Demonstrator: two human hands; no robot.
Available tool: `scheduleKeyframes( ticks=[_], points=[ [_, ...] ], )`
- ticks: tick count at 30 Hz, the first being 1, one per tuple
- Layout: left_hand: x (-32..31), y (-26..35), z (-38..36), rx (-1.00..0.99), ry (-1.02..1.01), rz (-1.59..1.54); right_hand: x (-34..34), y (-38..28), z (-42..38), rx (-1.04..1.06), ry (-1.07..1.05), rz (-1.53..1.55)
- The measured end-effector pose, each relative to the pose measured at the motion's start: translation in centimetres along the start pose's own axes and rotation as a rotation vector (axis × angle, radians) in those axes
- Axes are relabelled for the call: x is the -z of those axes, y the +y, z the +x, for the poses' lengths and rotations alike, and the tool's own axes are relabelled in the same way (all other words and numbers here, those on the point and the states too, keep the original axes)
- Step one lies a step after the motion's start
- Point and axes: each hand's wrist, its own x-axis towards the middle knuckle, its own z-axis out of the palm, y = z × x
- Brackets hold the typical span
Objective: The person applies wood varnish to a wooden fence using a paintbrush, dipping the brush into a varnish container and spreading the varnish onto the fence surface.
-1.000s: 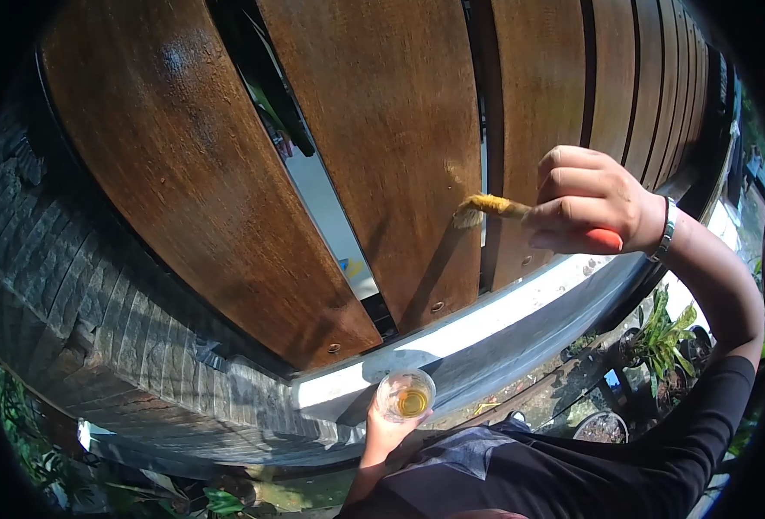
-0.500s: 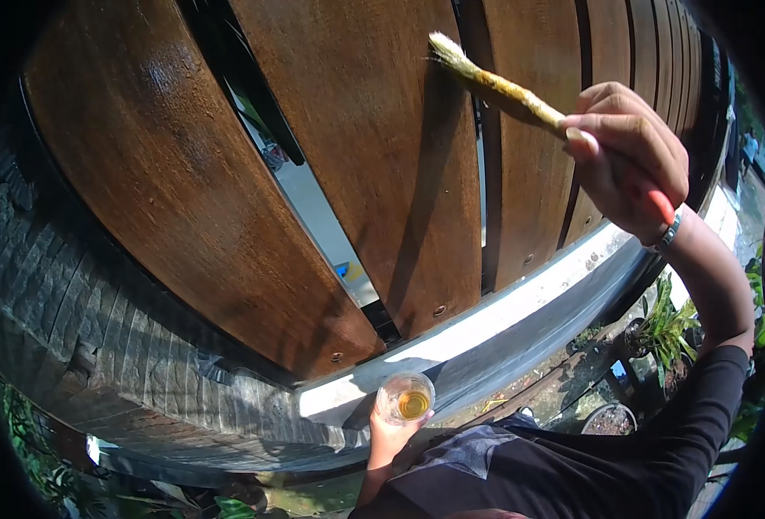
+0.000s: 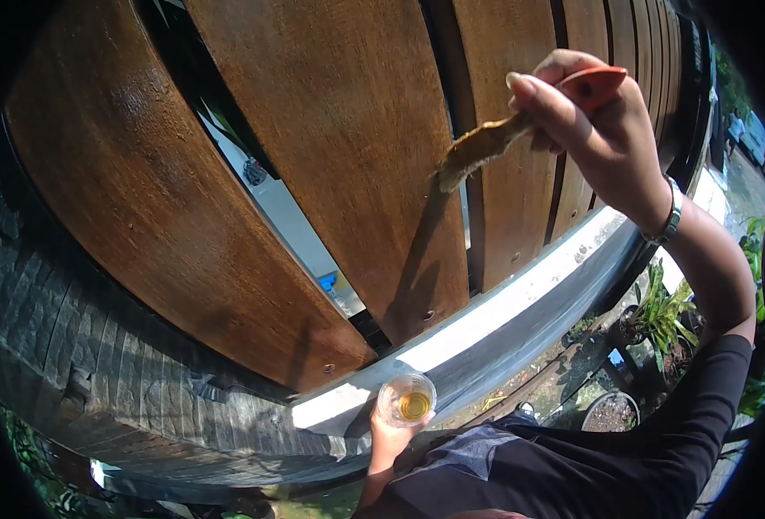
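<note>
A paintbrush (image 3: 484, 147) with a reddish-orange handle is gripped in my right hand (image 3: 597, 130), in the upper right of the head view. Its bristles point down and left and appear to touch a brown wooden slat (image 3: 348, 130) near that slat's right edge. The slat's surface is glossy in places. Low in the middle, my left hand (image 3: 391, 437) is wrapped round a clear plastic cup (image 3: 406, 399). A little amber liquid (image 3: 414, 405) lies in the bottom of the cup.
More upright wooden slats (image 3: 166, 216) stand on both sides, with narrow gaps between them. Beneath runs a white ledge (image 3: 451, 342). A grey stone wall (image 3: 123, 372) is at the lower left. Potted plants (image 3: 659, 311) and a round pot (image 3: 611, 413) stand at the lower right.
My right hand has tilted the paintbrush so its bristles now point downward, lower on the slat, and its handle end shows. The left hand and cup have hardly moved.
</note>
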Motion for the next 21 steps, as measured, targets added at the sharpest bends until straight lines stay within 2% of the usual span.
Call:
scheduleKeyframes(
  ticks=[2, 4, 7, 12, 15, 17, 21],
  points=[
    [0.0, 0.1, -0.1, -0.003, -0.012, -0.002, 2.8, 0.8, 3.4, 0.053, 0.118, -0.095],
    [-0.3, -0.1, -0.3, 0.007, 0.024, -0.051, 2.1, -3.5, 7.2, 0.233, 0.341, -0.141],
    [-0.3, 0.6, -0.4, 0.001, 0.051, -0.001, 2.5, -3.4, 11.9, 0.570, 0.516, -0.114],
    [0.1, 0.6, -0.6, -0.029, 0.067, -0.022, 2.0, -4.7, 14.1, 1.009, 0.510, -0.360],
    [0.4, 0.2, -1.1, -0.011, 0.071, -0.124, -0.4, -2.3, 10.1, 1.070, 0.159, -0.402],
    [0.6, 0.0, -1.3, -0.006, 0.073, -0.220, -2.7, -1.1, 5.9, 1.090, -0.134, -0.293],
    [1.6, 0.5, -1.8, 0.001, 0.076, -0.137, -6.0, -0.1, -3.5, 0.994, -0.745, -0.041]
  ],
)
